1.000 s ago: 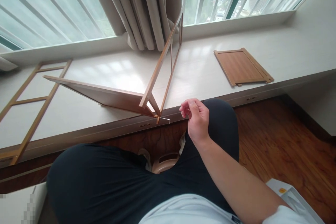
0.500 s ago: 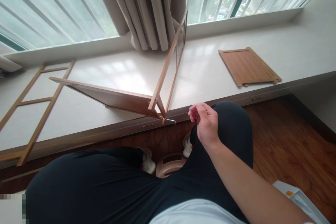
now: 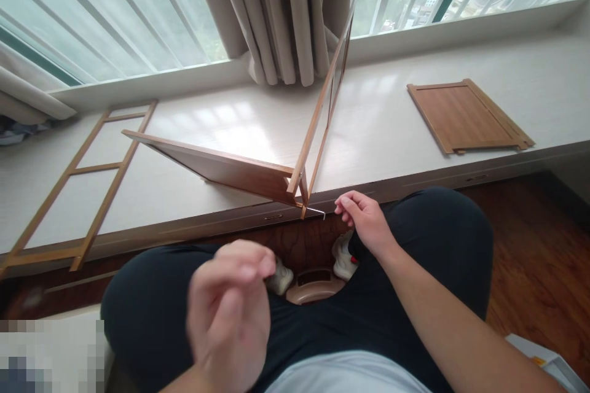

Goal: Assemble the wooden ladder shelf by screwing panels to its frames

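My right hand [image 3: 362, 221] is beside the lower front corner of a standing wooden frame, thumb and fingers pinched together; what they hold, if anything, is hidden. A thin metal Allen key [image 3: 317, 212] sticks out of that corner, just left of my fingertips and apart from them. My left hand [image 3: 230, 313], a bit blurred, is raised over my lap with loosely bent fingers, the thumb apart and nothing visible in it. The upright wooden frame [image 3: 318, 116] meets a wooden panel [image 3: 216, 166] at the corner, forming an angle on the white window ledge [image 3: 369, 129].
A ladder-like wooden frame [image 3: 98, 167] lies at the left, its near end past the ledge edge. Another wooden panel [image 3: 468, 116] lies flat at the right. Curtains [image 3: 286, 18] hang behind. A brown plastic stool [image 3: 316, 288] stands between my feet; a white object [image 3: 544, 356] is lower right.
My left hand has come into view from below. My right hand stays near the Allen key, a little closer to it. The whole view has shifted slightly left.
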Demonstrator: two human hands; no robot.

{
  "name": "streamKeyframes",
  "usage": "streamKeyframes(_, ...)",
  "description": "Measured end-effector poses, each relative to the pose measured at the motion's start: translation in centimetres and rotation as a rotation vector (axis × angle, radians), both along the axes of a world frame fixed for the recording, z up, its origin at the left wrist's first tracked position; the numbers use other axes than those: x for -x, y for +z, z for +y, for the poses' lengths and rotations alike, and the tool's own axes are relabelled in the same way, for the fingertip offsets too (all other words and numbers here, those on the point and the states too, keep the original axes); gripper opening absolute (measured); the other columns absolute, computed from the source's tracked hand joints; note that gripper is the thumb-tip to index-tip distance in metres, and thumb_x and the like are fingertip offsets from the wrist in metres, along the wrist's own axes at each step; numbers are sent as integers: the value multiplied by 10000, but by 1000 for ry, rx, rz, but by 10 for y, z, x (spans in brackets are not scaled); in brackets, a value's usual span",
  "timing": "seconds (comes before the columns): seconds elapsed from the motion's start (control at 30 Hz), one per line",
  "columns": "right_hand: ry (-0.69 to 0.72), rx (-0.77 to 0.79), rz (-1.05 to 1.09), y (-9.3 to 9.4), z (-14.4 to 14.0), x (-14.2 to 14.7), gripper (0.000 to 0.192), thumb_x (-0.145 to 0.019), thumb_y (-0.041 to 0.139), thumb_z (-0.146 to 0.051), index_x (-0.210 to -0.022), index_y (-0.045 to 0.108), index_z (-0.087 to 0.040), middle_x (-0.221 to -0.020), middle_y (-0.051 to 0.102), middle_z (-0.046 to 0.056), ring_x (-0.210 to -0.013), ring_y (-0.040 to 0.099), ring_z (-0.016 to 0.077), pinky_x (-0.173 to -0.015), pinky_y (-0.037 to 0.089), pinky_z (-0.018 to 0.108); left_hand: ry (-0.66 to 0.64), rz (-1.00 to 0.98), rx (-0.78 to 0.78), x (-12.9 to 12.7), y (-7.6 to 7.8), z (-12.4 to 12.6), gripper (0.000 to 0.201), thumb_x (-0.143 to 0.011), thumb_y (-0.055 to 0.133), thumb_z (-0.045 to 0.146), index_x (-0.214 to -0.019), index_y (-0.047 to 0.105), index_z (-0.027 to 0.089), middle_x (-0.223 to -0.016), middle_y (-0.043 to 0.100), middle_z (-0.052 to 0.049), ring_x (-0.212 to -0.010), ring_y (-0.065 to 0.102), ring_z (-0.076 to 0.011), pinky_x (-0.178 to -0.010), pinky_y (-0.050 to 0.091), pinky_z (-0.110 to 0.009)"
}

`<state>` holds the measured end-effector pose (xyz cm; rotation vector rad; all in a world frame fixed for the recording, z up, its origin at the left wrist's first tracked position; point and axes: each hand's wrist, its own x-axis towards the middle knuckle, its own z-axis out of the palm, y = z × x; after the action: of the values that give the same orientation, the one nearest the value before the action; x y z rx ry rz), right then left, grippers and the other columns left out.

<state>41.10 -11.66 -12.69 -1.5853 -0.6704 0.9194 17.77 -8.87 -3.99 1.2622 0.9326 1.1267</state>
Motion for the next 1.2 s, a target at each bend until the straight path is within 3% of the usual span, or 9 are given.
streamKeyframes(0.07, 84, 87, -118, -11, -1, 3, 223, -896, 624, -430, -910, 703, -222, -826, 711, 25, -673, 595, 166, -608, 458, 284, -106, 64, 143, -6, -31, 19, 224, -883, 712, 481, -831, 711, 263, -808, 632, -46, -729, 568, -185, -656, 503, -313)
streamKeyframes(0.13, 131, 148, -237, -25, -3, 7, 203, -879, 626, -404, -954, 691, -227, -880, 711, 24, -710, 613, 178, -692, 490, 318, -230, 223, 468, -14, -69, 36, 214, -822, 767, 397, -788, 703, 196, -754, 612, -41, -669, 545, -147, -558, 409, -250)
streamKeyframes(0.2, 149, 202, -304, -39, -5, 12, 237, -872, 624, -414, -1007, 668, -224, -919, 704, 30, -710, 613, 184, -727, 498, 346, -240, 272, 827, -21, -101, 47, 235, -823, 759, 399, -880, 687, 183, -813, 647, -45, -650, 561, -132, -527, 379, -224)
streamKeyframes(0.3, 166, 252, -315, -54, -5, 19, 292, -897, 588, -458, -1068, 632, -225, -952, 695, 39, -747, 629, 199, -752, 497, 364, -219, 194, 988, -29, -124, 53, 293, -870, 738, 377, -1078, 659, 186, -976, 717, -80, -730, 633, -139, -577, 434, -221)
streamKeyframes(0.43, 176, 249, -272, -63, -2, 22, 274, -935, 541, -458, -1059, 625, -230, -959, 701, 42, -816, 644, 210, -804, 491, 367, -236, -67, 1047, -37, -121, 57, 324, -993, 588, 338, -1292, 589, 213, -1109, 740, -118, -829, 686, -165, -652, 497, -256)
streamKeyframes(0.57, 159, 211, -164, -64, 2, 20, 275, -935, 559, -480, -995, 656, -229, -916, 702, 33, -790, 636, 202, -739, 497, 336, -230, -229, 1060, -45, -113, 67, 326, -1033, 515, 265, -1355, 542, 231, -1140, 744, -130, -820, 695, -162, -663, 504, -263)
streamKeyframes(0.9, 165, 216, -20, -56, 8, 22, 322, -905, 631, -520, -895, 675, -202, -822, 720, 48, -659, 587, 169, -546, 392, 272, -262, -290, 1024, -49, -138, 74, 312, -980, 654, 296, -1287, 620, 251, -976, 736, -56, -685, 649, -122, -593, 492, -239)
streamKeyframes(1.2, 165, 196, 12, -56, 9, 21, 321, -888, 664, -514, -865, 681, -195, -803, 722, 50, -637, 564, 152, -552, 402, 267, -276, -313, 1007, -55, -140, 75, 357, -857, 814, 325, -1154, 647, 221, -920, 729, -40, -672, 641, -111, -590, 500, -223)
